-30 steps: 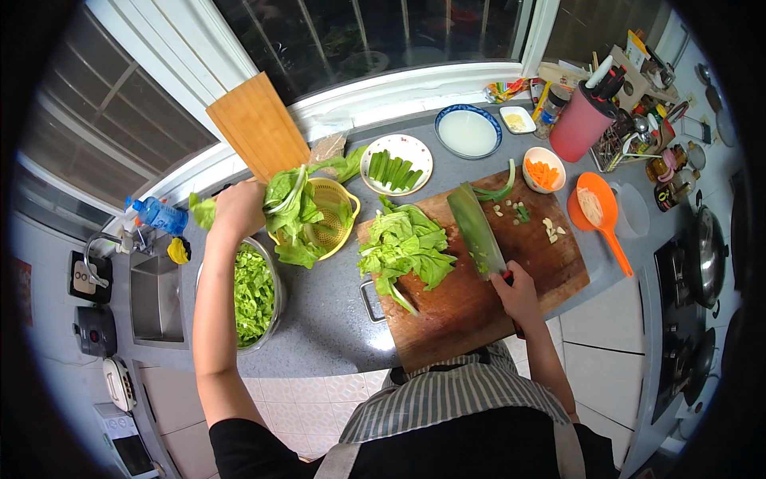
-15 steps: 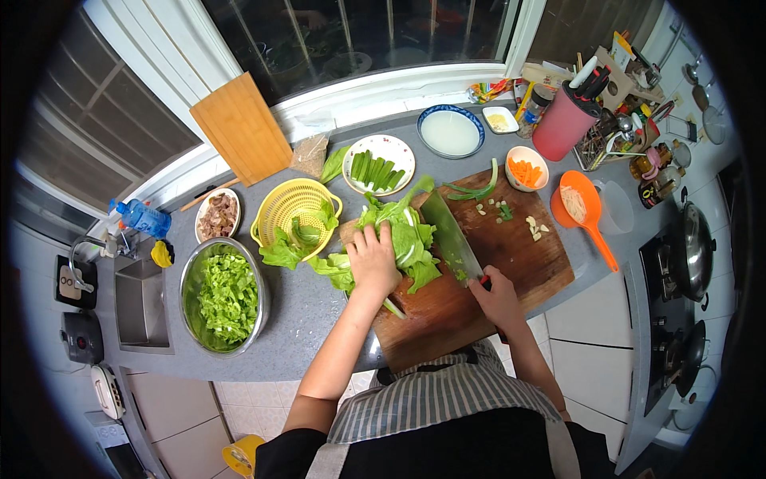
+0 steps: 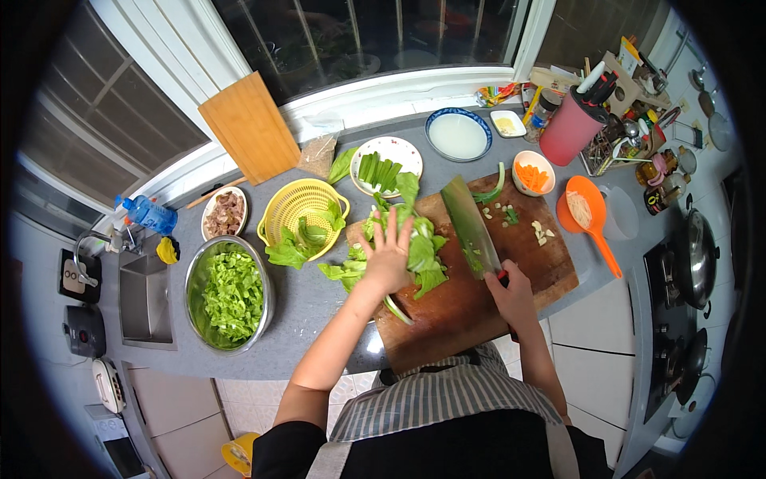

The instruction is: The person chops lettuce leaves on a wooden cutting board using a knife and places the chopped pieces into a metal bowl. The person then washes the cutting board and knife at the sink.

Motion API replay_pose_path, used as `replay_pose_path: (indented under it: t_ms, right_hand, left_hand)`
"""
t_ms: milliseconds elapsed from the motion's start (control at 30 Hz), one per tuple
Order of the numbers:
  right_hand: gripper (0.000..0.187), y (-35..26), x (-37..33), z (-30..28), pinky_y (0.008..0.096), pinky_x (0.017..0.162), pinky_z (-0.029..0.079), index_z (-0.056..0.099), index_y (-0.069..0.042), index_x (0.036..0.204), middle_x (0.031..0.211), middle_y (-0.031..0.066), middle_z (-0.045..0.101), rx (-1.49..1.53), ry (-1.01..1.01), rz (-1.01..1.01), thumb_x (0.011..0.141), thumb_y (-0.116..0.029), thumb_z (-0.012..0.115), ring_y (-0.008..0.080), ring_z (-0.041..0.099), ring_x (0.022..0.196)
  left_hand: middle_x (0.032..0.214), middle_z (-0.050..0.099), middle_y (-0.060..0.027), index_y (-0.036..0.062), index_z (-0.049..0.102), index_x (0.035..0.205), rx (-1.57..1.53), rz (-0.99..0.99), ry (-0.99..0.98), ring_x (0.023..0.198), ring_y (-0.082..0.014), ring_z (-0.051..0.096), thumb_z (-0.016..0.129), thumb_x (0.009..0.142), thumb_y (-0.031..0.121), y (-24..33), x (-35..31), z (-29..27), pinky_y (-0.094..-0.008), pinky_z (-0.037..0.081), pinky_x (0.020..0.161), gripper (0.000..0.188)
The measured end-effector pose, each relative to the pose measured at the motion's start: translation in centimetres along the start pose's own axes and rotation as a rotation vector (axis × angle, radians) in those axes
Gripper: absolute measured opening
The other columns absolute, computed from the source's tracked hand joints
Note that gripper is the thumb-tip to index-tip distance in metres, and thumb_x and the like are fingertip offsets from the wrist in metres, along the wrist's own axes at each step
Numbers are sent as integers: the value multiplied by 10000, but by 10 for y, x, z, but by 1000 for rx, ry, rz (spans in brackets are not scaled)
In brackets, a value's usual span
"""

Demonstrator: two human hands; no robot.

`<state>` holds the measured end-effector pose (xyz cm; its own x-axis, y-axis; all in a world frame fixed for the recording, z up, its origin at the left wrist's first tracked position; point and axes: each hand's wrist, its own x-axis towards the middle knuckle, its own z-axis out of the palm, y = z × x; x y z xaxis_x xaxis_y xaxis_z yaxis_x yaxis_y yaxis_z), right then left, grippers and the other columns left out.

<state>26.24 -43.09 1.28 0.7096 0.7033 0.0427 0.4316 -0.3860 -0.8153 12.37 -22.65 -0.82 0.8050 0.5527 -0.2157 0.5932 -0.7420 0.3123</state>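
Note:
My left hand (image 3: 387,265) rests, fingers spread, on a pile of leafy green lettuce (image 3: 427,254) at the left part of the wooden cutting board (image 3: 435,323). My right hand (image 3: 511,297) is wrapped round the handle of a cleaver (image 3: 469,227). Its broad blade points away from me, apart from the pile on the right, with green bits sticking to it. Farther right on the board lie a green onion stalk (image 3: 492,188) and several pale garlic pieces (image 3: 543,233).
Left of the board stand a steel bowl (image 3: 266,307) of chopped greens, a yellow colander (image 3: 275,209) with leaves and a plate of meat (image 3: 225,214). Behind are a plate of cut green stalks (image 3: 388,169) and a blue-rimmed dish (image 3: 458,134). Right are carrots (image 3: 532,177) and an orange strainer (image 3: 592,227).
My left hand has spread its fingers, loosening from the lettuce. The cleaver has shifted right, away from the pile, still in my right hand.

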Motion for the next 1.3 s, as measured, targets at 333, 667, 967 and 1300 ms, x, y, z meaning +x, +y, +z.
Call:
replay_pose_path:
  t_ms: [333, 667, 967, 1300]
  right_hand:
    - [287, 12, 0, -4, 378, 528, 387, 439, 2, 791, 630, 199, 466, -11, 17, 42, 827, -203, 636, 308, 437, 538]
    - [288, 10, 1, -6, 375, 539, 395, 444, 4, 797, 642, 212, 467, -7, -14, 62, 828, -208, 636, 318, 448, 549]
    - [290, 11, 3, -4, 359, 524, 388, 443, 4, 785, 614, 197, 453, 4, -7, 85, 831, -209, 634, 248, 450, 519]
    - [294, 14, 8, -3, 350, 513, 375, 438, 2, 786, 587, 174, 422, 15, -20, 69, 836, -214, 631, 190, 414, 517]
  left_hand:
    - [1144, 559, -170, 52, 488, 1220, -658, 68, 343, 982, -262, 587, 463, 732, -129, -38, -12, -104, -381, 498, 867, 521]
    - [1198, 579, -172, 35, 436, 1306, -7, -189, 127, 1162, -317, 498, 654, 737, 55, -168, 10, -140, -423, 380, 1008, 610]
    - [793, 673, -135, -9, 567, 987, 220, -599, 58, 747, -280, 676, 616, 796, 575, -73, -6, -56, -374, 542, 647, 616]
    - [975, 600, -166, 102, 607, 991, 15, -342, 432, 748, -376, 636, 599, 744, 34, -57, -30, -62, -487, 511, 685, 256]
